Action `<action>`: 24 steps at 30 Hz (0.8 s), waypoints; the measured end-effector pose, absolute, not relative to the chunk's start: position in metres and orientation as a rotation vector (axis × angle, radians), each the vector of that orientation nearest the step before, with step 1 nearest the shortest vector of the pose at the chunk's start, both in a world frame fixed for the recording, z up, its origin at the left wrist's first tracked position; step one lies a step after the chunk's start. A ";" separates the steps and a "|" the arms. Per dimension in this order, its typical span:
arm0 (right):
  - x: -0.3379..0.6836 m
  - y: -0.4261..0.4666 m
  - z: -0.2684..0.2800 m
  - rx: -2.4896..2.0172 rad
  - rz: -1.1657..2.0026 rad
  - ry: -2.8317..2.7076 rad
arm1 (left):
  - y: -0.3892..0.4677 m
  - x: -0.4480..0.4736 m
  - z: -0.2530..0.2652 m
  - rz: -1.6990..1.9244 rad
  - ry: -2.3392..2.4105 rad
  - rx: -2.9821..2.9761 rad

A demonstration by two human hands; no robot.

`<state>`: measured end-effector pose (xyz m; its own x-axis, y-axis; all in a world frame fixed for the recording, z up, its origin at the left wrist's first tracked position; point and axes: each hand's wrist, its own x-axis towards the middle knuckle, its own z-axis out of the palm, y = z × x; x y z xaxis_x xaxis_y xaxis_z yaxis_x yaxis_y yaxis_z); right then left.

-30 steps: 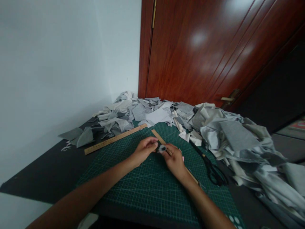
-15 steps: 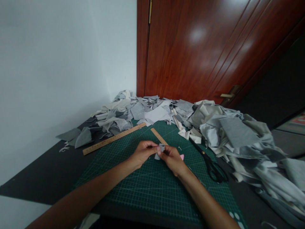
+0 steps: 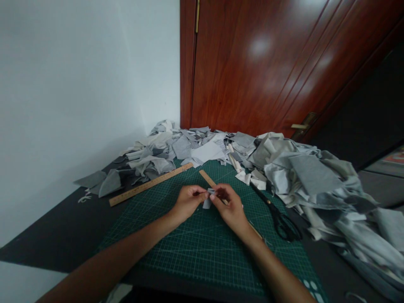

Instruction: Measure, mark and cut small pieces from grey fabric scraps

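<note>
A small grey piece of fabric (image 3: 207, 204) hangs between my two hands above the green cutting mat (image 3: 189, 248). My left hand (image 3: 189, 201) pinches its upper left edge between thumb and fingers. From the other side, my right hand (image 3: 231, 206) grips the same piece, thumb in front and fingers curled behind. The fingertips of both hands nearly meet and cover the top of the fabric. Just behind my right hand lies a short wooden ruler (image 3: 206, 178), partly hidden by the fingers.
A long wooden ruler (image 3: 151, 184) lies slanted at the mat's left edge. Black-handled scissors (image 3: 280, 219) rest to the right. Heaps of grey and cream fabric scraps (image 3: 315, 172) line the back and right. A white wall (image 3: 78, 84) and a wooden door (image 3: 252, 63) stand behind the table.
My right hand has turned slightly, its fingers lifting and folding over the fabric's top. The fabric piece has shifted a little left and shows less. The pink bit beside my right hand is now hidden.
</note>
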<state>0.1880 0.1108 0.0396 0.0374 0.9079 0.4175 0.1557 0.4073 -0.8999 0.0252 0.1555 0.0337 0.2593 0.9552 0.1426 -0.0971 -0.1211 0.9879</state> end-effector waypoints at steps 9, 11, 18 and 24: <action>0.205 0.114 0.050 -1.081 0.688 -1.720 | 0.150 0.020 0.049 1.155 0.881 1.781; 0.208 0.115 0.052 -1.078 0.686 -1.741 | 0.150 0.020 0.048 1.127 0.876 1.767; 0.211 0.119 0.046 -1.165 0.769 -1.631 | 0.154 0.023 0.039 1.035 0.859 1.560; 0.213 0.123 0.044 -1.166 0.916 -1.543 | 0.155 0.025 0.035 0.996 0.803 1.433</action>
<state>0.2130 0.1231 0.0437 -0.0820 0.9652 0.2482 0.2443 0.2609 -0.9339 0.0251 0.1550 0.0349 0.4043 0.9057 0.1272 -0.0686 -0.1087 0.9917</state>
